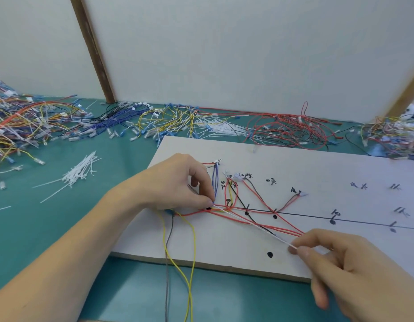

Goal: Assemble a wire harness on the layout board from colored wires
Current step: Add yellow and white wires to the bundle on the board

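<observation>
A green counter (122, 173) ran under white partition panels (224, 47), and along its far edge lay loose heaps of colored wires (155, 119) in red, yellow, blue and black, many tipped with small connectors. On the near right of the counter sat the white layout board (317, 163), marked with a long black line, black dots, pins and handwritten labels.

Across the board's left part ran the harness (259, 217): red wires, a black one, a grey one and a blue loop fanned up to small white connectors, while two yellow wires (192, 263) and a grey one hung off the board's near edge toward the person.

The left hand (178, 184) rested on the board's left end, fingers curled, its fingertips pressing down where the wires bunched together. The right hand (354, 263) hovered over the near right edge, thumb and forefinger pinching the end of a thin white cable tie (254, 225), which stretched taut between the two hands.

A small pile of spare white cable ties (79, 175) lay on the counter left of the board.
</observation>
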